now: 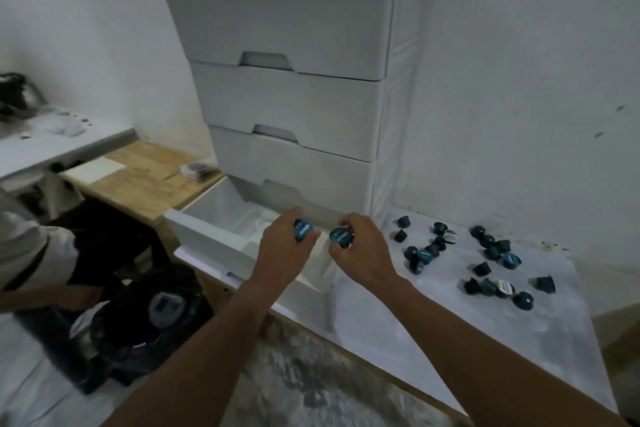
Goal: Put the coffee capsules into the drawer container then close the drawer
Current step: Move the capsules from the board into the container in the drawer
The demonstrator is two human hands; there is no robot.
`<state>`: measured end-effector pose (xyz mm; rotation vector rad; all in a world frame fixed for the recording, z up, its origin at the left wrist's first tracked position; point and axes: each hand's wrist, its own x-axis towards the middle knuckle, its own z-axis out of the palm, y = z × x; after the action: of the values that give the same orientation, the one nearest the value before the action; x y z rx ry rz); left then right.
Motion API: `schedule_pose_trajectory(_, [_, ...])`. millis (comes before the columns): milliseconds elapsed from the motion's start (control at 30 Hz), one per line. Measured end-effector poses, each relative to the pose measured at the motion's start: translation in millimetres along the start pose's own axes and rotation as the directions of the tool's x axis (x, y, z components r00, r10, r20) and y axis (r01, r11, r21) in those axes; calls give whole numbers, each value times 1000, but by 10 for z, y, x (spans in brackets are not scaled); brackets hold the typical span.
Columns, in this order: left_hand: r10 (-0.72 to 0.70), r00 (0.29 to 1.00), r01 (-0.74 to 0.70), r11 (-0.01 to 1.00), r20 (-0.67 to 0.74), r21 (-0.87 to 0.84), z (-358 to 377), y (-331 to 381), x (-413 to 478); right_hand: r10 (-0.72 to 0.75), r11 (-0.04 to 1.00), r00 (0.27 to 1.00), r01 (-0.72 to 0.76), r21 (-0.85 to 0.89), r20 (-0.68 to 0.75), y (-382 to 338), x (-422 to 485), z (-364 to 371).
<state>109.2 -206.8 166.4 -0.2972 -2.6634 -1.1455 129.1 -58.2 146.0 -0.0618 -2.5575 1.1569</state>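
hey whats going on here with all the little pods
A person is loading coffee capsules into the open bottom drawer of a white drawer unit. The left hand grips the left capsule and the right hand grips the right capsule, both over the drawer. Many loose capsules lie scattered on the table to the right. The three upper drawers are shut.

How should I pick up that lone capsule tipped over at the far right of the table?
Likely pinch the capsule across its dark tapered sides, coming down from above: it seems to lie tipped on its side, with bare table around it, so fingers fit either side.
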Motion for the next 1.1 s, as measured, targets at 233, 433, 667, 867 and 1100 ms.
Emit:
schedule_pose_trajectory(233, [-76,997,74,993,21,93,-138,-490,590,-35,998,992,42,-56,124,-13,682,549])
schedule_pose_trajectory(433, [-168,982,161,983,87,87,-124,-886,1019,-54,989,970,84,-120,237,63,1110,905])
schedule_pose_trajectory(667, [-87,959,39,983,271,177,-91,-1381,1587,67,985,965,-24,-168,253,147,1412,1324])
schedule_pose_trajectory(867, [-11,852,-71,988,524,137,-154,-1881,1974,312,938,922,-261,-228,227,145,1397,1692])
schedule_pose_trajectory(1100, [103,643,-201,979,759,37,-108,-2275,2196,460,870,868,-398,-291,189,-2,1198,1967])
